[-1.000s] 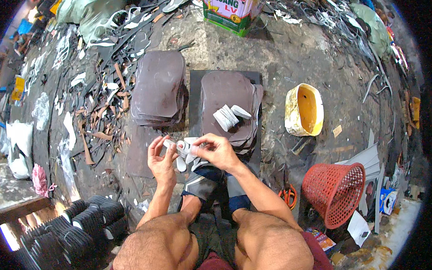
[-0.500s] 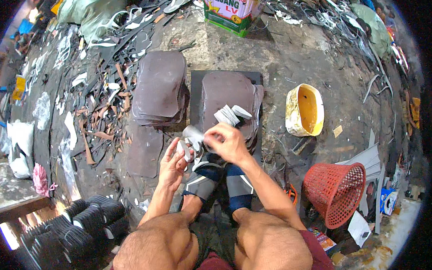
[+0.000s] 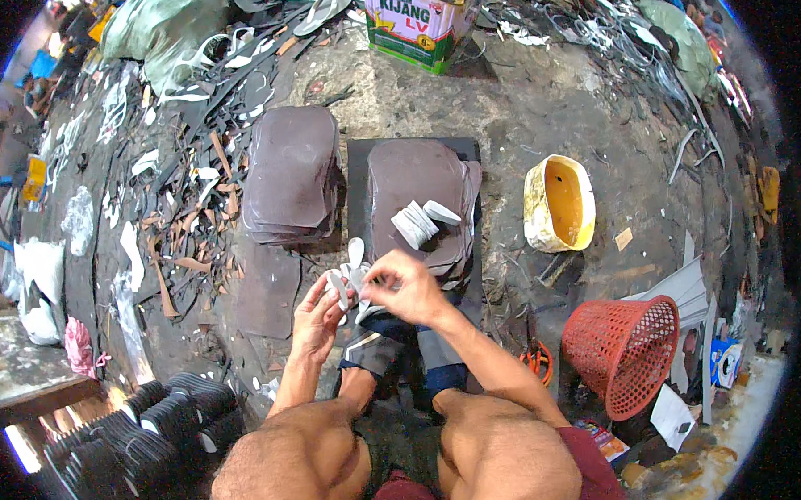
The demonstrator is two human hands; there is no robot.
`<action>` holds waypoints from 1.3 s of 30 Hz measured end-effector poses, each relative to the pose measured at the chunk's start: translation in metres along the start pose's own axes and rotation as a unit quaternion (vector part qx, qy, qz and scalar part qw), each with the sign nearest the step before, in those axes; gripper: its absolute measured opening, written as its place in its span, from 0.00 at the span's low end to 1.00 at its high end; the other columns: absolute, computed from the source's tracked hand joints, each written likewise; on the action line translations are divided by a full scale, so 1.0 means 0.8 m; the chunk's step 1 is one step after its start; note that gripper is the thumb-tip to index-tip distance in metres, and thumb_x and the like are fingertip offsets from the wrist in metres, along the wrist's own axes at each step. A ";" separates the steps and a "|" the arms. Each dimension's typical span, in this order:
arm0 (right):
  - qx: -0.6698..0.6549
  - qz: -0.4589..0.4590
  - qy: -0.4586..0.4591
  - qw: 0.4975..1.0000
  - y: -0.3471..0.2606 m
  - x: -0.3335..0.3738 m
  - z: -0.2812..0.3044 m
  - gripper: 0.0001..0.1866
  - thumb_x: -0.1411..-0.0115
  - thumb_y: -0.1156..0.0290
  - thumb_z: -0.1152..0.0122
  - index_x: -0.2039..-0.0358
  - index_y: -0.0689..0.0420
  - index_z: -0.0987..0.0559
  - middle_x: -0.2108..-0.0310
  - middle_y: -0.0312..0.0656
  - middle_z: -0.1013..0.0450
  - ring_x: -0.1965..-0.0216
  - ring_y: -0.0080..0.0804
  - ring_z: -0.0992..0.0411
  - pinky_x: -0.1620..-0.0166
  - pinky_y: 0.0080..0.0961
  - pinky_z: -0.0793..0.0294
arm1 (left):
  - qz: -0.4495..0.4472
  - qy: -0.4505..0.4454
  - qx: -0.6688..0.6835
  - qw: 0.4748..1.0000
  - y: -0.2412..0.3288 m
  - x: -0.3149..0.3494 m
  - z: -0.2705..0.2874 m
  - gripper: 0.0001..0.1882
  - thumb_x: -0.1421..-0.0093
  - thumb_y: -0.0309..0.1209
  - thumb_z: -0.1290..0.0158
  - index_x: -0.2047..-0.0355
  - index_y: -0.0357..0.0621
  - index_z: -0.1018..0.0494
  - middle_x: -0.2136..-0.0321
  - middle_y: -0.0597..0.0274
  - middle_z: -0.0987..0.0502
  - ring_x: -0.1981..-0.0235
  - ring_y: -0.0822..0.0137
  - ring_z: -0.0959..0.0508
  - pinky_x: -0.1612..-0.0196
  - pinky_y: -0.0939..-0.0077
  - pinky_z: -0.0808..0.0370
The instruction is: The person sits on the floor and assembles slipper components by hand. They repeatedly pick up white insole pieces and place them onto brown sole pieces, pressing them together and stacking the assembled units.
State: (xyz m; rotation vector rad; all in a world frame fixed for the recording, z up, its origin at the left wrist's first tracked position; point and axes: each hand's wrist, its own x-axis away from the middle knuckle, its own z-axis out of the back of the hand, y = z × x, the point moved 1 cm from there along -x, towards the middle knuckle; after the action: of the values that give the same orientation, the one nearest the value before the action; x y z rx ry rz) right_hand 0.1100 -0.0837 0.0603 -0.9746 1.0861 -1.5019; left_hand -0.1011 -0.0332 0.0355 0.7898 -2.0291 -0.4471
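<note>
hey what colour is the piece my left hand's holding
The piece is pale greyish white, best seen in the head view.

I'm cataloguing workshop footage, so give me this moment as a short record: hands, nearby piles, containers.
Left hand: holds a pale oval piece in its fingers
Right hand: close beside the left; its grip is too blurred to read
Left pile of brown sheets: rounded corners
Right pile of brown sheets: on a black mat, pale pieces on top
Containers: white-and-yellow tub, red perforated basket, rectangular tin
</note>
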 end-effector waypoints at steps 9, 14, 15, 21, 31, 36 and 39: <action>0.089 0.098 0.099 0.986 -0.008 0.004 -0.026 0.08 0.33 0.67 0.39 0.65 0.59 0.23 0.65 0.42 0.27 0.64 0.39 0.24 0.60 0.35 0.25 | 0.057 -0.074 0.016 0.995 -0.005 0.000 0.007 0.34 0.37 0.28 0.37 0.33 0.38 0.36 0.45 0.57 0.22 0.50 0.67 0.18 0.50 0.73 0.19; 0.091 -0.003 0.142 0.986 0.043 -0.015 0.000 0.08 0.34 0.68 0.39 0.64 0.59 0.23 0.65 0.48 0.28 0.65 0.46 0.26 0.60 0.39 0.26 | -0.098 -0.007 -0.264 0.959 0.000 -0.005 0.001 0.21 0.42 0.25 0.33 0.48 0.34 0.21 0.57 0.57 0.16 0.61 0.69 0.17 0.55 0.75 0.21; 0.134 0.041 0.207 0.968 0.055 -0.017 0.003 0.08 0.35 0.67 0.38 0.64 0.59 0.23 0.65 0.48 0.27 0.66 0.46 0.26 0.61 0.39 0.25 | -0.076 -0.021 -0.271 0.959 0.003 -0.005 0.008 0.20 0.41 0.24 0.34 0.48 0.33 0.20 0.57 0.56 0.16 0.60 0.69 0.17 0.54 0.75 0.21; 0.074 -0.021 0.047 0.996 0.025 -0.017 0.018 0.07 0.41 0.69 0.31 0.65 0.57 0.19 0.69 0.41 0.25 0.72 0.32 0.24 0.66 0.29 0.24 | -0.211 0.040 -0.586 0.781 -0.004 -0.009 0.034 0.18 0.39 0.34 0.35 0.49 0.43 0.18 0.45 0.46 0.21 0.44 0.55 0.21 0.40 0.62 0.27; 0.277 0.099 0.159 0.942 0.068 -0.014 0.039 0.16 0.48 0.73 0.30 0.56 0.52 0.16 0.49 0.42 0.25 0.50 0.44 0.27 0.51 0.39 0.24 | -0.398 -0.071 -0.566 0.718 0.008 -0.020 -0.051 0.23 0.43 0.29 0.33 0.47 0.45 0.20 0.44 0.48 0.22 0.44 0.51 0.22 0.39 0.59 0.27; 0.398 0.152 0.117 0.897 0.059 -0.026 0.045 0.23 0.49 0.68 0.27 0.50 0.51 0.19 0.50 0.41 0.25 0.56 0.41 0.23 0.54 0.38 0.22 | -0.371 -0.127 -0.570 0.722 -0.021 -0.058 -0.074 0.24 0.43 0.28 0.34 0.45 0.47 0.22 0.41 0.49 0.25 0.42 0.49 0.24 0.40 0.58 0.27; 0.290 0.128 0.173 0.932 0.056 -0.028 0.050 0.21 0.45 0.66 0.27 0.51 0.57 0.18 0.53 0.45 0.23 0.58 0.42 0.21 0.56 0.35 0.21 | -0.388 -0.112 -0.566 0.719 -0.026 -0.066 -0.086 0.34 0.45 0.27 0.34 0.37 0.47 0.29 0.39 0.47 0.27 0.39 0.48 0.26 0.38 0.57 0.29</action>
State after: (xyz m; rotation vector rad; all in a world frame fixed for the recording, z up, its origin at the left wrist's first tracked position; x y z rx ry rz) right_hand 0.1633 -0.0722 0.0272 -0.1538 0.8775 -1.6683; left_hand -0.0145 -0.0137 0.0285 0.7160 -1.0751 -2.0864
